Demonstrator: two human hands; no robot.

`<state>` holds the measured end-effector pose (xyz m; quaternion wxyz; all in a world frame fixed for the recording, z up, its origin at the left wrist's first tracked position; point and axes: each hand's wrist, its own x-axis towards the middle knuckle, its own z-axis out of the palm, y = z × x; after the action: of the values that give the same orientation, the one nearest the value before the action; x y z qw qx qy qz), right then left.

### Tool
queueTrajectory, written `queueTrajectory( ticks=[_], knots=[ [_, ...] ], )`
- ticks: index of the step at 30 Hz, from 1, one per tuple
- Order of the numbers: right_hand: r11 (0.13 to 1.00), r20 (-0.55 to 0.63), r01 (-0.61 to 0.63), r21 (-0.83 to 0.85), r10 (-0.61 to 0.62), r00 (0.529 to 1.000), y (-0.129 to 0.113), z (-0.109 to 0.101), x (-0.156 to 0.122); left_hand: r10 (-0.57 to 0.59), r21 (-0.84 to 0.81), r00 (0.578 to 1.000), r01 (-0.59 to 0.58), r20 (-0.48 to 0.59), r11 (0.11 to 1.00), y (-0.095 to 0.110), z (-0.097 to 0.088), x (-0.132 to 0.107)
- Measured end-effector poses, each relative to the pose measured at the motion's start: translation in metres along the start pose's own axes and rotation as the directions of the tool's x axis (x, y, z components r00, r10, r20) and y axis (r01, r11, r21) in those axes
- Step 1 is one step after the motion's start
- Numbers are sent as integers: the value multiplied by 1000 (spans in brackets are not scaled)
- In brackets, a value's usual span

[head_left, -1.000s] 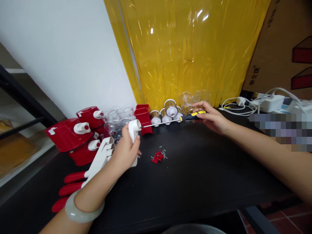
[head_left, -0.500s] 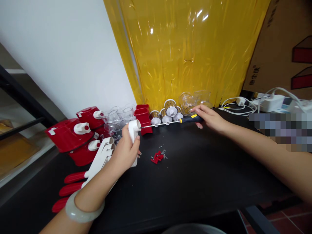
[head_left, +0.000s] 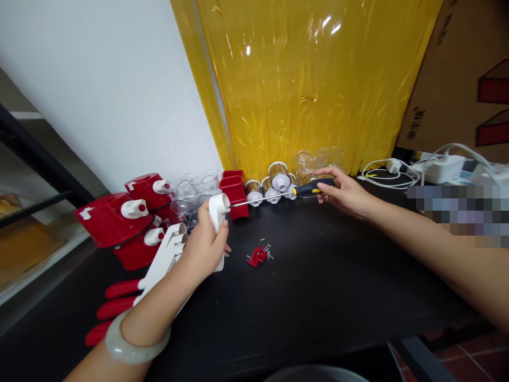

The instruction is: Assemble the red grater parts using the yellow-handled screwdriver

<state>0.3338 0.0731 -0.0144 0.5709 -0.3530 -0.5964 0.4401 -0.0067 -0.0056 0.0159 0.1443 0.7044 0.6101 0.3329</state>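
Note:
My left hand [head_left: 207, 239] is closed around a white plastic crank handle piece [head_left: 217, 209], with its round end facing right. In my right hand [head_left: 340, 192] is a screwdriver [head_left: 308, 189] with a dark blue and yellow grip, pinched between thumb and fingers. Its long metal shaft runs left, and the tip meets the opening in the white piece's round end; how deep it sits I cannot tell. Below the shaft lie small red plastic parts [head_left: 257, 257] and several loose screws [head_left: 269, 251] on the black table [head_left: 318, 297].
To the left are red housings [head_left: 115, 220] with white knobs, and white cranks [head_left: 163, 260] with red grips. Clear plastic cups [head_left: 204, 182], red chutes [head_left: 233, 187] and metal grater drums [head_left: 279, 178] stand along the back. White cables [head_left: 384, 175] and a cardboard box [head_left: 441, 101] are at right.
My right hand's fingers have shifted around the screwdriver grip, with the thumb now lying across it. The handle is slightly higher; my left hand is almost still.

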Motion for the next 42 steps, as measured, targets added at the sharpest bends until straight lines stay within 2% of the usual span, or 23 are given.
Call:
queueTrajectory(
  ticks=[13, 15, 19, 24, 26, 29, 34, 42],
  knots=[
    [964, 22, -87, 253, 84, 996, -11, -1, -2, 28, -30, 998, -26, 48, 999, -3, 3, -2],
    [974, 14, -72, 217, 70, 997, -9, 1, -1, 14, -26, 999, -13, 48, 1000, -3, 3, -1],
    [1000, -18, -16, 22, 16, 1000, -3, 1, 2, -7, -17, 1000, 8, 27, 1000, -1, 1, 0],
    [990, 49, 26, -138, -19, 999, 1, -2, 2, -12, -9, 1000, 12, 13, 1000, 1, 0, 1],
    [994, 14, 17, -110, -15, 1000, 1, -2, 2, -8, -3, 1000, 8, 16, 1000, 0, 0, 1],
    [1000, -38, -4, 18, 5, 999, -1, -1, 2, -1, -4, 1000, 1, 22, 1000, -2, 2, 1],
    [974, -8, -15, 225, 17, 1000, -9, 2, -2, 19, -15, 999, -18, 46, 1000, -6, 4, 0],
    [987, -11, -11, 161, 13, 1000, -4, 4, 1, 5, -19, 1000, -5, 20, 1000, -4, 3, 1]
  ],
)
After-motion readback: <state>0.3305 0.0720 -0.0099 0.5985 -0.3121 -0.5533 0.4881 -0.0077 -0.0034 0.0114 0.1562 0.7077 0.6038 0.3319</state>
